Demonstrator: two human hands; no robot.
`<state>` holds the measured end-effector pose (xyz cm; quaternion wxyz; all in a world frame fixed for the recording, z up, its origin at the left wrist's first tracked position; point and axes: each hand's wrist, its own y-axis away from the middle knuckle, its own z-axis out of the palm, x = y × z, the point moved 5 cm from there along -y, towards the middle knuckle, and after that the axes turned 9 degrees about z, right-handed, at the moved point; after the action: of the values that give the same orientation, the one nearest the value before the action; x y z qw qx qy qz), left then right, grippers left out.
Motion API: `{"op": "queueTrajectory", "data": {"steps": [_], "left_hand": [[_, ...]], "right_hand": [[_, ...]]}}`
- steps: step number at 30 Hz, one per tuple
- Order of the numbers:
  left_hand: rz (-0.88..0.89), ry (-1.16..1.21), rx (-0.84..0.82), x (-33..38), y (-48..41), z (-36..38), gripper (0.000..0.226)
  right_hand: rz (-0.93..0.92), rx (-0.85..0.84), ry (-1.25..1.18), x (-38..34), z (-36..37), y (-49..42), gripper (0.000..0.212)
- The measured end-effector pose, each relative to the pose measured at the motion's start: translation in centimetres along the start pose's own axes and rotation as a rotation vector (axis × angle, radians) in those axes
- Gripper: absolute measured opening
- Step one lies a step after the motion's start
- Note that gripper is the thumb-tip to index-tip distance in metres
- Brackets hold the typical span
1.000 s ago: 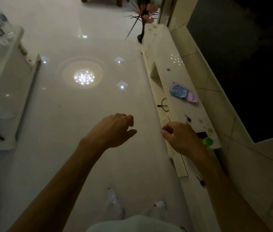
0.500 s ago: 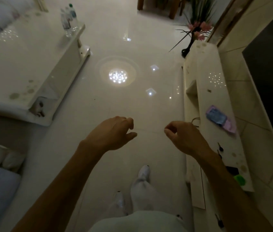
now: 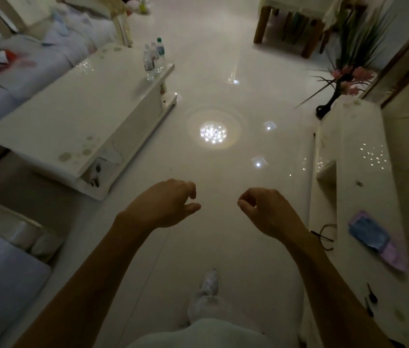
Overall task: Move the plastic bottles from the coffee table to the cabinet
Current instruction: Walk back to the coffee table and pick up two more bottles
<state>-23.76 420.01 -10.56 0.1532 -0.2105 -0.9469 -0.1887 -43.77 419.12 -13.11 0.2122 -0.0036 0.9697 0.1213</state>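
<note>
Both arms reach out in front of the person over the glossy floor. The left hand and the right hand hang apart with fingers loosely curled, and neither holds anything.

The plastic bottles, three as far as I can make out, stand upright in a tight cluster at about eleven o'clock. They are on the far corner of the white coffee table, well away from both hands. A sofa runs along the far side of that table, at ten o'clock.

The long white cabinet stretches from one to four o'clock on the person's right. A blue and pink packet lies on its top at three o'clock. A dark vase with pink flowers stands at its far end, at one o'clock. A ceiling light's reflection glints on the floor at twelve. One white shoe shows at six.
</note>
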Motion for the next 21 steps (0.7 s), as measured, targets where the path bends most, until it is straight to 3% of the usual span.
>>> {"op": "queueTrajectory", "data": {"steps": [8, 21], "left_hand": [[-0.021, -0.018, 0.037, 1.3, -8.0, -5.2, 0.039], [0.033, 0.020, -0.005, 2.5, -17.3, -7.9, 0.038]], "right_hand": [[-0.067, 0.061, -0.033, 2.1, -5.9, -8.4, 0.021], [-0.015, 0.055, -0.096, 5.9, -8.2, -14.9, 0.025]]}}
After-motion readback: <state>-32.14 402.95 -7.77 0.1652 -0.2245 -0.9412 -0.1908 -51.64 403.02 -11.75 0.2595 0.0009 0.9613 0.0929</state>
